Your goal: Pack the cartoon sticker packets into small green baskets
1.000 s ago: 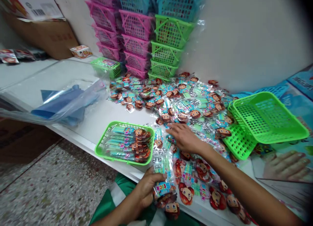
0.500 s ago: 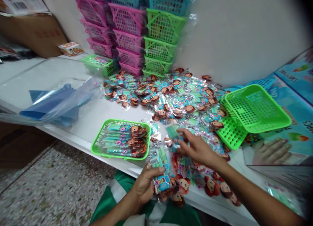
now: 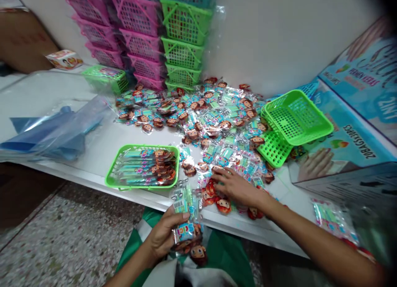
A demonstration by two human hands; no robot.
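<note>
Left hand [image 3: 163, 232]: stack of clear plastic packets [image 3: 186, 230] pinched beneath thumb
Right hand [image 3: 233, 187]: fingers slightly spread over packets [image 3: 227, 156] heaped on white table [image 3: 101, 144]; pinch cannot be told
Gathering: apparently in hand; light grip needed

Stacked baskets [image 3: 186, 24], heaped sachets [image 3: 217, 113] and a printed carton [image 3: 350, 127] suggest a packing workroom.

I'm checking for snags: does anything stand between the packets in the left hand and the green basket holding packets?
Small metal rings, perhaps the packets' own, show between the left hand and the green basket; beyond its rim, nothing else visible.
</note>
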